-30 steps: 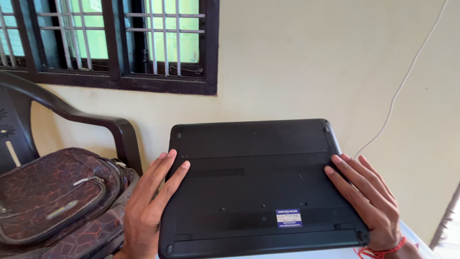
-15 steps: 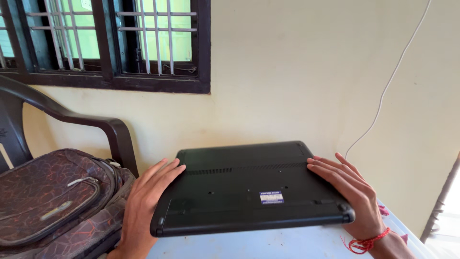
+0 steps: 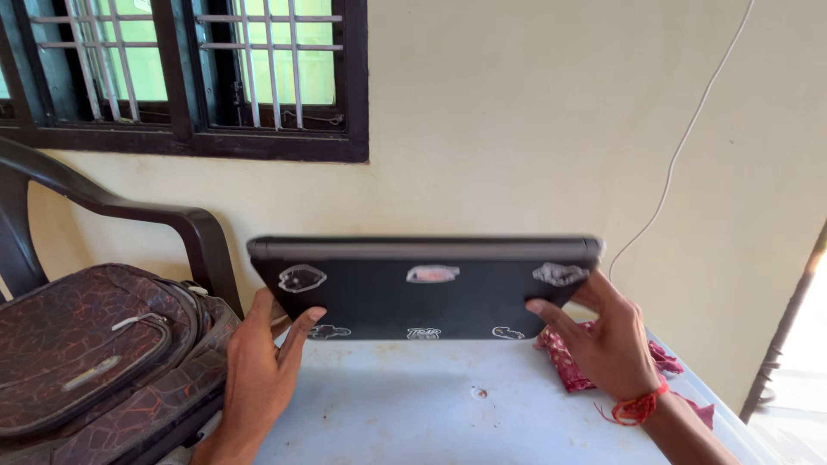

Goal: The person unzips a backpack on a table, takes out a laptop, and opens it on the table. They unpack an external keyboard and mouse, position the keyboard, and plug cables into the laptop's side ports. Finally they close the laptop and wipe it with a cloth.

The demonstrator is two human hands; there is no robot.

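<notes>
- Laptop (image 3: 422,288): black, closed, slab-shaped; held up on edge above the bench, its broad lid face turned toward the camera and tilted back; stickers show on that face, three along the upper part and three smaller ones near the lower edge; the upper edge is slightly blurred, so whether the lower edge touches the bench or hangs just clear of it cannot be told for certain
- Left hand (image 3: 258,370): at the laptop's lower left corner; thumb laid on the lid face, fingers behind and out of sight; grip closed on the laptop
- Right hand (image 3: 607,340): at the laptop's right end; thumb pressed on the lid face, fingers wrapped behind the edge; grip closed on the laptop; a red thread (image 3: 637,406) ties round the wrist
- Bench (image 3: 448,405): pale blue-white top, scuffed and stained; bare in front of the laptop
- Red cloth (image 3: 573,362): patterned, crumpled on the bench just under and behind the right hand
- Backpack (image 3: 95,353): dark brown with a reddish pattern; sits on a dark plastic chair (image 3: 185,228) to the left of the bench, near the left hand
- Window (image 3: 185,77): dark frame with bars, in the cream wall behind; a thin white cable (image 3: 689,129) runs down the wall at right
- Progress, as judged: laptop is in hand, lid side forward, not laid flat; setting it down on the bench and opening it are not yet done
</notes>
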